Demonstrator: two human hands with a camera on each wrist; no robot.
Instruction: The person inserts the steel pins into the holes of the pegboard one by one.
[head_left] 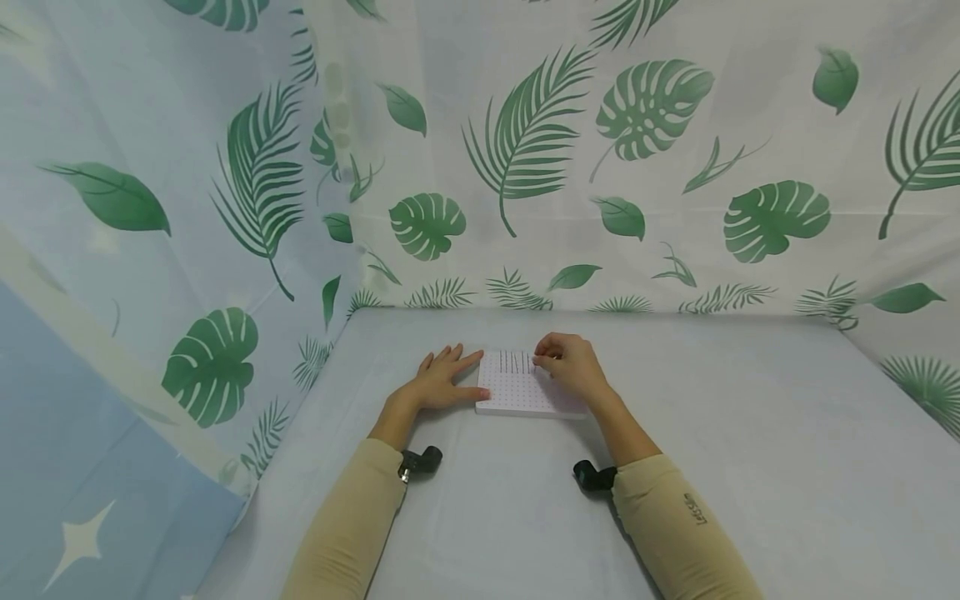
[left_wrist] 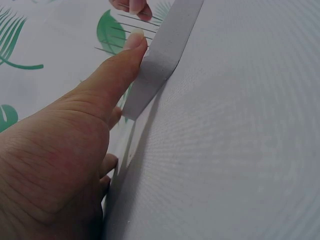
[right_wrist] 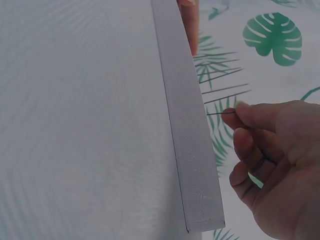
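A white board (head_left: 517, 400) with rows of small holes lies on the table, and several thin dark pins (head_left: 513, 362) stand upright at its back part. My left hand (head_left: 442, 383) is spread at the board's left side, its thumb on the edge. My right hand (head_left: 573, 367) pinches a thin dark pin between thumb and index finger. In the right wrist view that pin (right_wrist: 216, 114) stands at the end of the row, its lower end at the board. The left wrist view has the left thumb (left_wrist: 120, 65) against the board's side (left_wrist: 167, 45).
A pale cloth covers the table (head_left: 750, 433). Behind it hangs a white curtain (head_left: 465, 167) with green leaf prints, and at the left a pale blue fabric (head_left: 90, 467). Dark devices (head_left: 423, 460) are strapped at both wrists.
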